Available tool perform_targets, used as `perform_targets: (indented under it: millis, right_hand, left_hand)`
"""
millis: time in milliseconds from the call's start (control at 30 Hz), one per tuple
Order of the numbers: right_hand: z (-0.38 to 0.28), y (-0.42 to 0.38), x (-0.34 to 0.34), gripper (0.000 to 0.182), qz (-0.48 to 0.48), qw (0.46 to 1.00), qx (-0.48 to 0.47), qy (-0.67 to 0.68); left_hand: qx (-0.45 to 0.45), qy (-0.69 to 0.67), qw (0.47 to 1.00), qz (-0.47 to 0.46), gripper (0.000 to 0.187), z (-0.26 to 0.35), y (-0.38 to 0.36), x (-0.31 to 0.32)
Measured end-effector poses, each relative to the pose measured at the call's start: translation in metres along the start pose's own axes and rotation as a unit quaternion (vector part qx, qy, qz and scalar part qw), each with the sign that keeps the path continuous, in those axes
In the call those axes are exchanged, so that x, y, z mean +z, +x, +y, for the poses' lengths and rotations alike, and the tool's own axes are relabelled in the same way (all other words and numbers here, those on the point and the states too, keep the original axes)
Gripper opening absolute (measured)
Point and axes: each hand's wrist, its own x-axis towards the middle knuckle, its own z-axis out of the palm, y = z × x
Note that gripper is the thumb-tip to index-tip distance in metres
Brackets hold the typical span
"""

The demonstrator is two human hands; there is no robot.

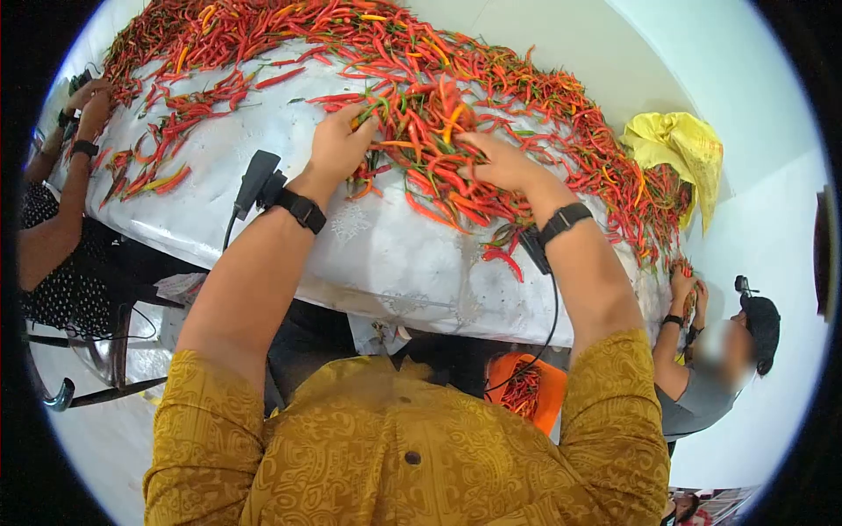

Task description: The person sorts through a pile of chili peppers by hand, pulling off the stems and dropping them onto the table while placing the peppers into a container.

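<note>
A loose mound of red and orange chili peppers with green stems lies between my two hands on the covered table. My left hand is at the mound's left side, thumb and forefinger apart and touching peppers. From the right, my right hand reaches over the mound with its fingers spread against the peppers. Some fingertips on both hands are hidden among them. A few peppers near the top of the mound look blurred. Close to my right wrist, a single red chili pepper rests near the table's front side.
Chili peppers form a long bank along the table's far side. The table has a shiny white cover. An orange container with peppers stands below. A yellow sack is at the right. Other people's hands work at both ends.
</note>
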Motion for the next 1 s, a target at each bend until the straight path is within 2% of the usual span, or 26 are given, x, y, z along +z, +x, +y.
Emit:
perform_targets:
  millis: [67,100,167,200,267,333,400,467,500,533,600,633,667,700,733,767,833,867,933,967,1000]
  right_hand:
    - [0.007,-0.021,-0.004,0.057,0.019,0.994,0.110,-0.003]
    - [0.008,-0.027,-0.010,0.057,0.024,0.993,0.112,-0.001]
    - [0.005,-0.035,-0.028,0.055,-0.028,0.967,0.238,-0.088]
    - [-0.005,-0.034,-0.036,0.055,-0.023,0.967,0.240,-0.086]
    - [-0.023,-0.020,-0.042,0.047,0.043,0.968,0.234,-0.077]
    - [-0.006,0.012,-0.023,0.044,0.101,0.987,0.030,-0.125]
    - [-0.039,0.032,-0.006,0.046,0.135,0.977,-0.055,-0.158]
    - [-0.059,0.055,0.012,0.051,0.100,0.974,-0.113,-0.169]
    - [-0.071,0.055,0.011,0.055,0.023,0.984,-0.062,-0.168]
    - [-0.069,0.058,0.011,0.055,0.025,0.983,-0.065,-0.168]
    - [-0.051,0.059,0.014,0.058,0.007,0.996,-0.044,-0.078]
    - [-0.036,0.056,0.013,0.061,0.046,0.994,-0.068,-0.078]
    - [-0.033,0.049,0.002,0.061,0.040,0.994,-0.070,-0.079]
    - [-0.039,0.040,-0.016,0.060,-0.007,0.999,-0.008,-0.047]
    - [-0.040,0.034,-0.026,0.058,-0.054,0.997,0.054,-0.016]
    - [-0.033,0.034,-0.030,0.058,-0.062,0.997,0.053,-0.016]
    - [-0.018,0.043,-0.038,0.053,-0.004,0.984,0.065,-0.165]
    - [-0.013,0.051,-0.037,0.053,-0.010,0.984,0.062,-0.165]
    - [-0.003,0.069,-0.033,0.049,0.137,0.982,0.031,-0.125]
    - [0.000,0.079,-0.031,0.057,0.138,0.982,-0.010,-0.126]
    - [0.007,0.088,-0.023,0.057,0.136,0.983,-0.012,-0.125]
  left_hand:
    - [0.026,0.005,1.000,0.015,0.025,-0.009,0.002,0.005]
    - [0.031,0.011,0.999,0.012,0.025,-0.015,0.004,0.007]
    - [0.041,0.020,0.999,0.005,0.026,-0.016,0.009,0.009]
    - [0.026,0.042,0.999,0.000,0.025,-0.011,0.007,0.008]
    - [0.014,0.067,0.998,-0.005,0.025,-0.005,0.003,0.007]
    - [0.010,0.058,0.998,-0.009,0.025,-0.004,0.003,0.006]
    - [0.024,0.046,0.999,-0.013,0.025,-0.010,0.004,0.007]
    - [0.036,0.034,0.999,-0.015,0.025,-0.009,0.003,0.004]
    - [0.005,0.001,1.000,-0.020,0.025,-0.005,0.002,0.003]
    - [-0.026,-0.033,0.999,-0.025,0.026,-0.003,0.001,0.002]
    - [-0.013,-0.043,0.999,-0.026,0.026,0.002,0.001,-0.001]
    - [-0.053,-0.051,0.997,-0.032,0.025,0.008,0.000,-0.002]
    - [-0.094,-0.060,0.993,-0.038,0.025,0.011,-0.001,-0.002]
    - [-0.101,-0.063,0.992,-0.036,0.025,0.008,0.000,0.001]
    - [-0.059,-0.030,0.997,-0.030,0.025,0.003,0.001,0.003]
    - [-0.018,0.003,1.000,-0.024,0.024,-0.001,0.001,0.006]
    - [-0.009,0.008,1.000,-0.012,0.024,-0.001,0.001,0.007]
    - [0.009,0.014,1.000,-0.002,0.024,0.000,0.001,0.007]
    - [0.006,0.018,1.000,-0.004,0.023,0.001,0.001,0.007]
    - [0.009,0.021,1.000,-0.008,0.023,0.000,0.002,0.007]
    - [0.007,0.022,1.000,-0.006,0.023,-0.002,0.002,0.007]
